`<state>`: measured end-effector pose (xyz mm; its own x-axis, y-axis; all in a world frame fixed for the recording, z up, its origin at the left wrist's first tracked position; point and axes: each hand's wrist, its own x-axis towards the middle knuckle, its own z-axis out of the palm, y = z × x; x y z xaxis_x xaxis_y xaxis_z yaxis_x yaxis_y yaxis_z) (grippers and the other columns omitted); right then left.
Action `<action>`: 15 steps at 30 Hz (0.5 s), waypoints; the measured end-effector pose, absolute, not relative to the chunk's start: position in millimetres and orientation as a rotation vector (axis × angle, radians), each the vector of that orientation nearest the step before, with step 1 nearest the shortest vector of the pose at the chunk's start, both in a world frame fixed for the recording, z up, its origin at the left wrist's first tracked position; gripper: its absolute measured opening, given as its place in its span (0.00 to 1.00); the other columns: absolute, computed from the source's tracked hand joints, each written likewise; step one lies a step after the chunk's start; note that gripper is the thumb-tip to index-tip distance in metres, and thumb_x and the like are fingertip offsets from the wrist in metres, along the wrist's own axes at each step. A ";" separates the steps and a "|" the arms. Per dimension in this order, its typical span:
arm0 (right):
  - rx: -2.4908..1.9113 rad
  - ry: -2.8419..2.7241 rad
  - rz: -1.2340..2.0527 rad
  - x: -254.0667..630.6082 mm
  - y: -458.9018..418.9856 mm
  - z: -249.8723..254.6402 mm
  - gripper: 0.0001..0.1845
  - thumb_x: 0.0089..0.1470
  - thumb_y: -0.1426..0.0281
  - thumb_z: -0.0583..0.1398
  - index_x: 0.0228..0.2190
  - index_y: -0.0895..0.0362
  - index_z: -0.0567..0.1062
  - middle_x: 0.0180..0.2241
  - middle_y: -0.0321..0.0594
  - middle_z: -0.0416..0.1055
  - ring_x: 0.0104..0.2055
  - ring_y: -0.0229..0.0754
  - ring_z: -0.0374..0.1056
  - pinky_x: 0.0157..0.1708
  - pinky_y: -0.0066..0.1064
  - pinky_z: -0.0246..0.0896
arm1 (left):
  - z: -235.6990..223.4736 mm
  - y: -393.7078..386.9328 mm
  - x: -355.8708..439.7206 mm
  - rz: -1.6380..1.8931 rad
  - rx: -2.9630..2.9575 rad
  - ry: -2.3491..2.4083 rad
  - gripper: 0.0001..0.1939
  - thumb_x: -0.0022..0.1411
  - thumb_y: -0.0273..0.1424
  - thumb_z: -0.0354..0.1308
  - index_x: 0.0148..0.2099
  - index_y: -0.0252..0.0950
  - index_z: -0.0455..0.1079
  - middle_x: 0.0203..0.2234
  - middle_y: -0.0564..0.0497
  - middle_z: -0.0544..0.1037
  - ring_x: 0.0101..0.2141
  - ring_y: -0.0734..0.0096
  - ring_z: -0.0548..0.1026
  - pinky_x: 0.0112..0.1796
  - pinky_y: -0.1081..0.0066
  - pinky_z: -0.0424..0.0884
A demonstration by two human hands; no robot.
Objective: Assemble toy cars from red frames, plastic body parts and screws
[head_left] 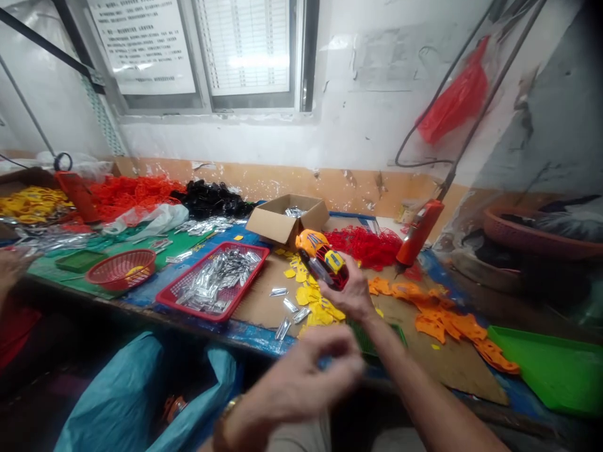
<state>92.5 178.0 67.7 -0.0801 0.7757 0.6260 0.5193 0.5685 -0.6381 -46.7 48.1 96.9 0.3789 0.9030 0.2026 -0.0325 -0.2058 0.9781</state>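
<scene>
My right hand (pixel 352 294) grips a toy car (pixel 324 258) with an orange and yellow body and dark red and black parts, holding it tilted above the bench. Closer to the camera, my left hand (pixel 318 364) is blurred, its fingers curled closed; whatever may be inside them is hidden. Flat yellow pieces (pixel 313 301) lie scattered below the car, with a few loose silver pieces (pixel 283 329) to their left. Right of my right hand stretches a row of orange shell pieces (pixel 433 311).
A red basket (pixel 162 300) holds many silver pieces; a cardboard box (pixel 268 227) stands behind it. An orange electric screwdriver (pixel 419 232) hangs at right, near a green tray (pixel 546 370). A blue bag (pixel 113 389) is below the bench edge. Another person's hand (pixel 13 267) shows far left.
</scene>
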 end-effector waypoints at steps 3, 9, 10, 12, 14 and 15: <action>-1.061 -1.687 0.464 97.7 136.9 53.0 0.28 0.46 0.58 0.62 0.47 0.58 0.68 0.38 0.43 0.76 0.35 0.44 0.73 0.37 0.36 0.72 | 78.6 62.1 -68.5 1.316 1.323 1.073 0.15 0.61 0.41 0.62 0.29 0.35 0.69 0.23 0.55 0.69 0.27 0.74 0.65 0.29 0.73 0.62; -1.032 -1.543 0.862 96.4 72.3 42.2 0.23 0.47 0.59 0.63 0.43 0.58 0.71 0.36 0.42 0.77 0.35 0.44 0.74 0.37 0.35 0.72 | 54.3 64.6 -61.4 1.410 1.144 0.940 0.24 0.64 0.42 0.61 0.59 0.38 0.68 0.52 0.44 0.74 0.51 0.60 0.72 0.44 0.69 0.70; -1.030 -1.522 0.910 95.7 64.6 42.1 0.23 0.47 0.59 0.63 0.42 0.58 0.71 0.36 0.42 0.77 0.35 0.45 0.74 0.37 0.35 0.73 | 54.4 62.6 -55.8 1.402 1.106 0.903 0.24 0.64 0.42 0.60 0.59 0.38 0.68 0.53 0.44 0.74 0.52 0.59 0.72 0.45 0.69 0.70; -1.048 -1.500 0.939 94.6 51.9 41.7 0.23 0.48 0.59 0.63 0.43 0.58 0.71 0.37 0.42 0.77 0.36 0.45 0.73 0.39 0.36 0.72 | 55.5 59.2 -46.2 1.404 1.004 0.833 0.24 0.63 0.41 0.62 0.59 0.38 0.69 0.53 0.45 0.75 0.51 0.60 0.73 0.47 0.70 0.69; -1.091 -1.490 0.921 93.8 43.1 40.4 0.24 0.48 0.59 0.63 0.45 0.58 0.70 0.38 0.43 0.76 0.37 0.45 0.73 0.40 0.36 0.72 | 55.8 57.6 -40.8 1.391 0.913 0.764 0.23 0.61 0.40 0.64 0.56 0.38 0.71 0.51 0.46 0.77 0.50 0.61 0.74 0.48 0.70 0.69; -1.117 -1.491 0.907 93.3 40.2 39.3 0.25 0.48 0.59 0.63 0.45 0.58 0.70 0.39 0.44 0.76 0.38 0.46 0.73 0.41 0.37 0.72 | 55.4 57.5 -39.7 1.387 0.874 0.734 0.22 0.60 0.39 0.66 0.54 0.37 0.72 0.49 0.46 0.78 0.49 0.62 0.75 0.48 0.70 0.70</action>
